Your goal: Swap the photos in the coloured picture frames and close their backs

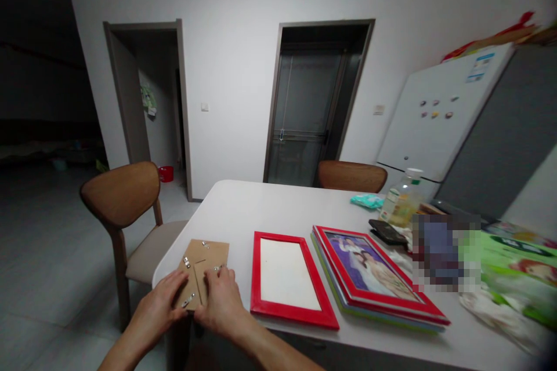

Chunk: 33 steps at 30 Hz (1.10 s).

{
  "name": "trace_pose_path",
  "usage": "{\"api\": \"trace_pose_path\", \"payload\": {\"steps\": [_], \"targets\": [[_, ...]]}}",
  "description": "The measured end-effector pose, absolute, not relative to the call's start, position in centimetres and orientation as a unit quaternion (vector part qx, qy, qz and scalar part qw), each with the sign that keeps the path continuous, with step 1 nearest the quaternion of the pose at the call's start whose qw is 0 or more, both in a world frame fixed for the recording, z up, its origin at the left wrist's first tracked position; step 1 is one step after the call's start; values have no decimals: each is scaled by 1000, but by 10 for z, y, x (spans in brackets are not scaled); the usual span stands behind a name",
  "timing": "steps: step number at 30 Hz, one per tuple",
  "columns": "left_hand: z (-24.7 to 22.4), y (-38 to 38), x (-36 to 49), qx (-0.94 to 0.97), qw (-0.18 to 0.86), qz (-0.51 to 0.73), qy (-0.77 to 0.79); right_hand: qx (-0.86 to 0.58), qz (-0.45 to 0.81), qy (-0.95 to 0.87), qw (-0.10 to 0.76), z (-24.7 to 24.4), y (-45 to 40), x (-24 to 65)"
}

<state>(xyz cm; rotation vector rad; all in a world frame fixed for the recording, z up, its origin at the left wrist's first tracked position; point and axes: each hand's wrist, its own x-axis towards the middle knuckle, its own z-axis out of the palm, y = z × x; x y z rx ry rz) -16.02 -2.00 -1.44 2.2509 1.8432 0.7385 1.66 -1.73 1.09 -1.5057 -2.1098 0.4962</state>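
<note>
A brown backing board [212,253] with metal clips lies at the table's near left corner. My left hand [162,299] grips its left edge, fingers on top and thumb at the near edge. On its right part rests my right hand [223,295], fingers bent near a clip and thumb at the near edge. To the right lies a red frame [256,275] with a blank white middle. Beside that, a stack of frames [343,295] has a red-framed photo [369,264] of people on top.
On the table [261,203] at the right are a bottle [402,197], a black phone-like object [387,232], a teal packet [368,201] and a green package [513,266]. Wooden chairs stand left [124,191] and behind [352,175].
</note>
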Motion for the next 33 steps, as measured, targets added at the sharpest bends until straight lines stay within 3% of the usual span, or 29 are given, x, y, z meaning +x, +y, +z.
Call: {"api": "trace_pose_path", "payload": {"steps": [4,8,16,33], "targets": [[1,-14,-133,760,47,292,578,-538,231,-751,305,24,-13,46],[21,-17,-75,795,81,309,515,-537,198,-748,337,38,-21,104],[19,-14,23,835,193,271,439,-622,138,-723,267,32,-33,198],[0,-20,15,841,179,228,457,-593,14,-770,233,-2,-21,200]]}}
